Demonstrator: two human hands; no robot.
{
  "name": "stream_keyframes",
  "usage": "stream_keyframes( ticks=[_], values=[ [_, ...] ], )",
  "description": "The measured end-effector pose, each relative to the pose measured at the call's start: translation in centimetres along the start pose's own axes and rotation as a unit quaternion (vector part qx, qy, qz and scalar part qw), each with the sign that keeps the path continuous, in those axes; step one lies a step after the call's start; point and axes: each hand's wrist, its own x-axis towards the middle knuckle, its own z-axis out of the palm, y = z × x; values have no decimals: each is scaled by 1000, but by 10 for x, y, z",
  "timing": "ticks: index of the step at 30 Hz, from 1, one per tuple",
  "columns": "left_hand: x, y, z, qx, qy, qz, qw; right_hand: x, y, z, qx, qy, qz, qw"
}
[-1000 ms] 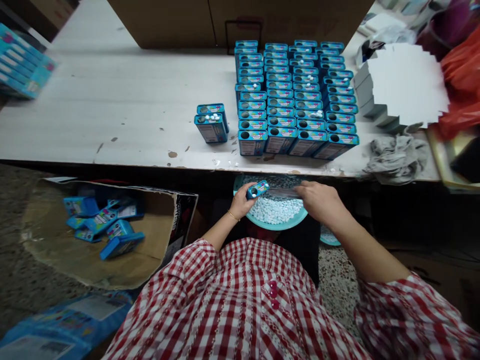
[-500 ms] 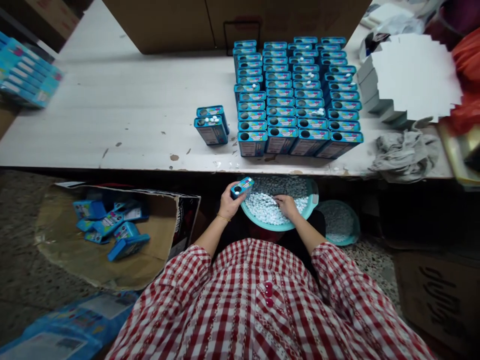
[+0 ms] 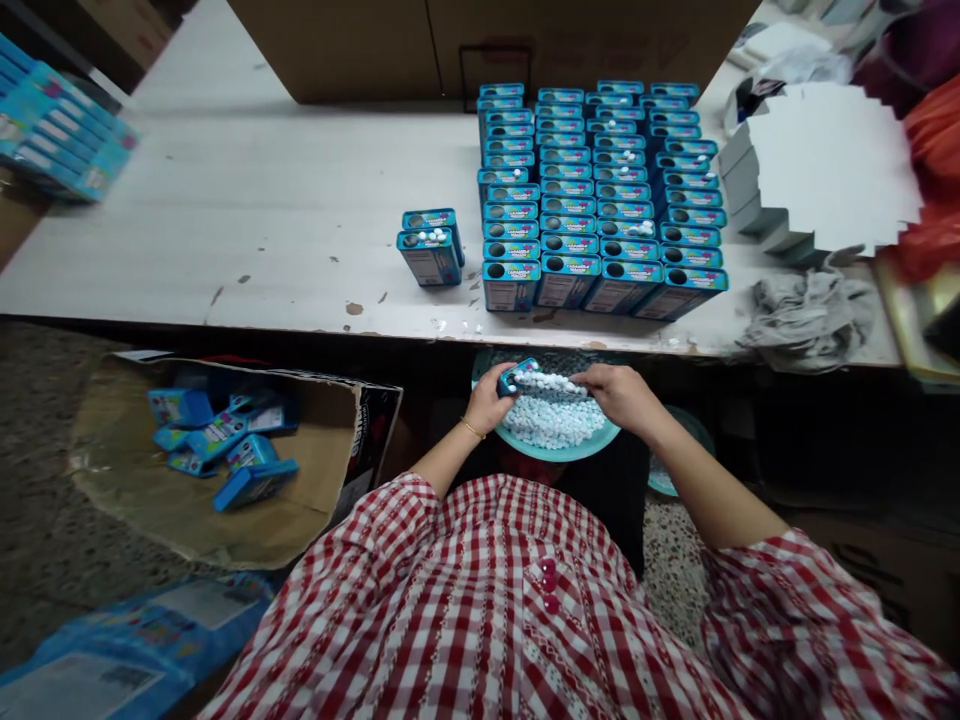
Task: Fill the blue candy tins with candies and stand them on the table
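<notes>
Above a turquoise basin (image 3: 600, 440) full of small white candies (image 3: 551, 425), my left hand (image 3: 487, 400) grips a small blue candy tin (image 3: 508, 380), tilted, with a round opening in its top. My right hand (image 3: 619, 398) is closed around the end of a scoop (image 3: 555, 384) heaped with white candies. The scoop's far end meets the tin's top; candies hide most of the scoop. On the table, two blue tins (image 3: 431, 255) stand apart, the front one with candies on its top. Beside them, several rows of similar tins (image 3: 570, 275) stand upright.
The white table (image 3: 300, 220) has its front edge just beyond my hands. A cardboard box (image 3: 315, 500) with several blue tins lies at left. White cartons (image 3: 832, 170) and a grey rag (image 3: 814, 310) sit at right. A second basin (image 3: 686, 430) is partly behind my right arm.
My right hand has risen out of the candies with a loaded scoop and moved right. My left hand has shifted slightly right, bringing the tin against the scoop.
</notes>
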Motion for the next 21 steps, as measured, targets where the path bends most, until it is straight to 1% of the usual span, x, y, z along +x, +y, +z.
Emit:
stream_keyframes(
  ticks=[3, 5, 7, 10, 13, 15, 16, 18, 20, 21],
  values=[
    [-1, 3, 6, 24, -25, 15, 999, 1, -30, -20, -157, -66, 6, 985],
    [-1, 3, 7, 35, -36, 25, 998, 1, -47, -28, -219, -96, 3, 971],
    [-2, 2, 7, 40, -40, 36, 998, 2, -60, -32, -254, -105, -5, 961],
    [-2, 1, 7, 42, -40, 45, 997, 2, -75, -35, -277, -101, -22, 955],
    [-2, 0, 8, 37, -36, 45, 998, -2, -82, -40, -283, -101, -27, 953],
    [-3, 0, 7, 23, -25, 43, 998, -8, -76, -45, -281, -93, -17, 955],
    [-4, 0, 6, 16, -19, 44, 999, -13, -68, -46, -278, -85, -8, 957],
    [-7, 0, 1, 10, -14, 55, 998, -22, -43, -44, -267, -66, 20, 961],
    [-9, 0, -4, 14, -13, 67, 998, -29, -12, -29, -249, -55, 56, 965],
    [-10, 0, -7, 16, -10, 68, 998, -29, 4, -17, -238, -57, 72, 967]
  ],
)
